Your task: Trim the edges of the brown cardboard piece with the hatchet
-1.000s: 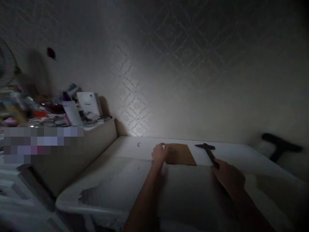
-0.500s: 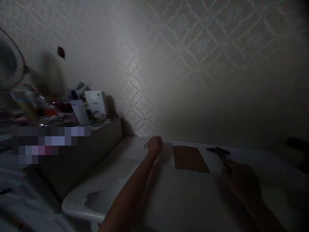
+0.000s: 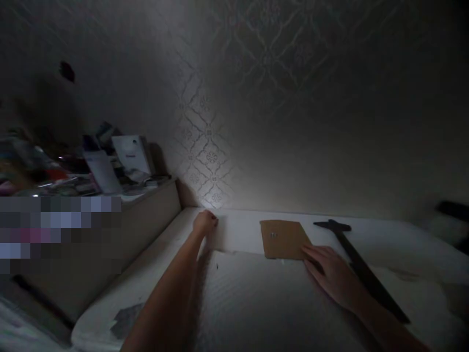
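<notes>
My left hand (image 3: 205, 223) rests at the back left of the white table with its fingers curled closed; what they hold, if anything, is hidden. My right hand (image 3: 330, 274) lies at the near right corner of a flat brown piece of cardboard (image 3: 287, 242). Its fingers are stretched out and touch that corner, with a gap showing by the thumb. On the cardboard's left part sit tiny metallic bits (image 3: 273, 235), too small to name. A dark hammer (image 3: 361, 266) lies just right of my right hand, its head toward the wall and its handle toward me.
A light textured sheet (image 3: 267, 298) covers the near middle of the table (image 3: 234, 227). On the left stands a cabinet (image 3: 154, 220) crowded with bottles and a white box (image 3: 132, 154). The patterned wall (image 3: 256, 146) closes off the back. Light is dim.
My right hand has let go of the hammer and moved left to the cardboard's corner. The hammer now lies on the table. My left hand appears farther left as the view has shifted.
</notes>
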A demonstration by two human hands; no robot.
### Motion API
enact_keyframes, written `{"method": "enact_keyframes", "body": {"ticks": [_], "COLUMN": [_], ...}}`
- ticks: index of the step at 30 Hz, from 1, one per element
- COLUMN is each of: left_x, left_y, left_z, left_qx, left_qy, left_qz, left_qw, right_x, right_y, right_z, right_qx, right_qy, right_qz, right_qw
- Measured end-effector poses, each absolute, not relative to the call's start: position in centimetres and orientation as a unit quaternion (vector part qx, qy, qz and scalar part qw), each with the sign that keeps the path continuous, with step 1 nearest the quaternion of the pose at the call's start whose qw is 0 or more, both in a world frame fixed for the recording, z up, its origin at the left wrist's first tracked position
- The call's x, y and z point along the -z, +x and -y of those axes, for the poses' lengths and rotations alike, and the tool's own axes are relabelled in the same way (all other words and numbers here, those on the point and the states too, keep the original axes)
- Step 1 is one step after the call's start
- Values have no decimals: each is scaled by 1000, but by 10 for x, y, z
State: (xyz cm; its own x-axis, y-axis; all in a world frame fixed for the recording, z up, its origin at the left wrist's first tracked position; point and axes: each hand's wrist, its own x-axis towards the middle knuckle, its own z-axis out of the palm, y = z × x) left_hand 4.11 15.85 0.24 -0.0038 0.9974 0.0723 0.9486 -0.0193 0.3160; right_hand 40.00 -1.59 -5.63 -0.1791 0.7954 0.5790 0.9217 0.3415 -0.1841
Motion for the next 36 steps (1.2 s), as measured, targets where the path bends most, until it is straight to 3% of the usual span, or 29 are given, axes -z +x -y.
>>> {"method": "enact_keyframes", "body": {"ticks": [8,17,19,24,28,36], "left_x": [-3,-18,-19,-14,-5,14], "left_y": [39,69,94,172,207,202], "left_z": [-152,-138,-130,-94,-77,-83], "left_qx": [-159,-279,-312,-480,-458,-355], "left_qy": [692,639,641,605,612,665], "left_qz": [-701,-714,-696,-558,-543,-568], "left_qw": [70,65,92,305,346,331], "right_x": [52,39,37,33,32,28], "right_y": [393,381,380,380,379,377], "right_z": [18,21,21,23,26,27], "right_qx": [106,118,113,101,102,72], "right_qy": [-577,-601,-602,-606,-594,-589], "right_qz": [756,743,747,753,760,764], "right_qw": [291,268,261,236,243,253]}}
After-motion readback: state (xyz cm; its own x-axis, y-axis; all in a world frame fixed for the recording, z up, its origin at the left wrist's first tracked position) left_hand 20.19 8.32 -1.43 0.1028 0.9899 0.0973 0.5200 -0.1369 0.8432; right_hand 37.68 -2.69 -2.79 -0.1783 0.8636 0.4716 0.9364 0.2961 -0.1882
